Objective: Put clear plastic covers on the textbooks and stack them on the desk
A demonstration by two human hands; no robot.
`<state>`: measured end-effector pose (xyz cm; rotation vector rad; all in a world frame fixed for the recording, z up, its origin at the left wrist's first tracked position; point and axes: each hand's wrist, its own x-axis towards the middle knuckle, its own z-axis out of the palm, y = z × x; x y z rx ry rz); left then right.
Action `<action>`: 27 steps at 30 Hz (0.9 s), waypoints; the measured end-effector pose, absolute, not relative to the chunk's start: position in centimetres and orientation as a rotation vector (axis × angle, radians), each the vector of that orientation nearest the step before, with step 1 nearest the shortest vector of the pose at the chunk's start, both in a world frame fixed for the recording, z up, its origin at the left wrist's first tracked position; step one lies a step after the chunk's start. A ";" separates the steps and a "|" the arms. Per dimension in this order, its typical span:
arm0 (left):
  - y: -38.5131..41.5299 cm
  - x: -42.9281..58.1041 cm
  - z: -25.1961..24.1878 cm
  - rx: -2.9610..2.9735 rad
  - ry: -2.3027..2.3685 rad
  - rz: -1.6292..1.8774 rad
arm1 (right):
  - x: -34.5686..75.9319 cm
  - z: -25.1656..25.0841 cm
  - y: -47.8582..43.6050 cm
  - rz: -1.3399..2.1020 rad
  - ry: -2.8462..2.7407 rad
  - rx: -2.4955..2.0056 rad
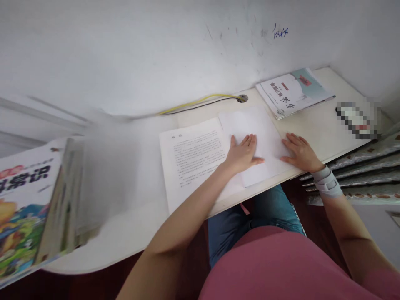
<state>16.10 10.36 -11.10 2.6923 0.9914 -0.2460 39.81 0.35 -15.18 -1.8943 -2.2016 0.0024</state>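
Observation:
My left hand (243,155) lies flat on a blank white sheet of paper (262,133), fingers spread and holding nothing. My right hand (300,152) rests palm down on the sheet's right edge, also with nothing in it. A grey elastic wrist brace (328,182) wraps my right wrist. The blank sheet partly overlaps a printed page of text (193,162), which lies to the left under my left forearm. Both papers lie on a white desk (325,116).
A printed book (293,91) lies at the desk's far right, and a pixelated object (356,120) sits near the edge. A blurred stack of colourful books (31,208) stands at left. A yellow cable (200,101) runs through a grommet by the wall. Silver packets (359,166) lie beyond the right edge.

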 end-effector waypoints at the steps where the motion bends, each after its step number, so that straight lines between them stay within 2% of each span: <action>1: 10.4 16.1 -11.2 2.691 0.994 -0.233 | 39.8 -15.2 0.4 0.005 -2.200 -1.892; 10: 10.6 17.0 -11.9 2.652 0.924 -0.164 | 40.1 -15.6 0.5 -0.023 -2.189 -1.844; 14: 9.6 17.4 -10.4 2.642 0.913 0.023 | 41.2 -16.0 0.5 -0.004 -2.153 -1.735; 17: 9.1 14.6 -8.8 2.610 1.095 0.275 | 41.7 -15.8 0.2 0.013 -2.051 -1.630; 21: 8.9 6.0 -8.6 2.365 1.583 0.478 | 38.4 -13.9 -0.3 -0.137 -1.931 -1.599; 24: 8.3 0.1 -10.0 2.021 1.895 0.490 | 32.0 -12.2 -0.4 -0.143 -2.114 -1.412; 27: 7.4 -2.8 -11.6 1.775 1.902 0.595 | 24.7 -11.3 -0.1 -0.055 -2.422 -1.251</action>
